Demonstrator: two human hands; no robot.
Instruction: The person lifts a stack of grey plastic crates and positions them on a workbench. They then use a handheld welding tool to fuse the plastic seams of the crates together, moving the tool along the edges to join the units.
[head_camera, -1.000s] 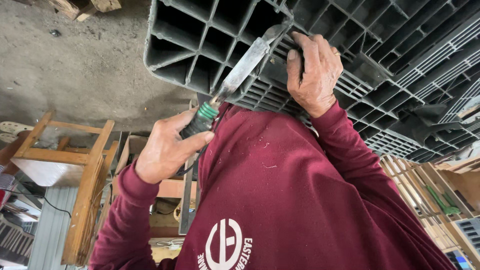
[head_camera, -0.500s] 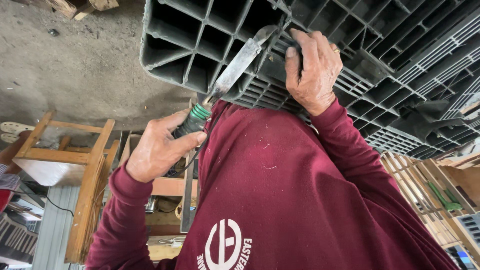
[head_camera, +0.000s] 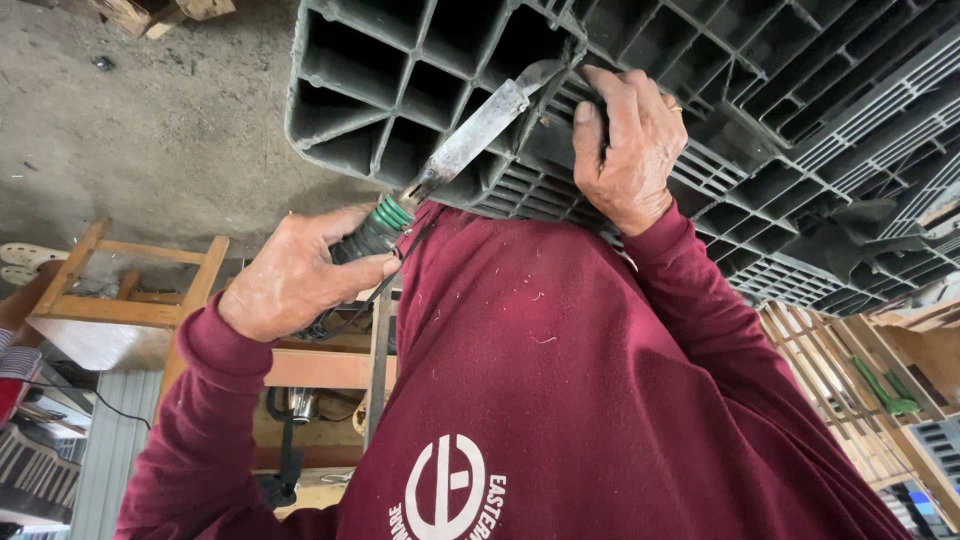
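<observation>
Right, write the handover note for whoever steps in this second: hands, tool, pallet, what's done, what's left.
Left hand: closed round the black, green-banded handle of the flat-bladed tool; a thin cord trails from the handle.
Right hand: gripping a rib of the dark grey plastic pallet, thumb beside the blade tip.
Blade: tip laid against that rib, near the pallet's edge.
Done: blade placed on the rib; no finished mark can be made out.
Left: probably the work on that rib itself; the pallet needs holding steady.
</observation>
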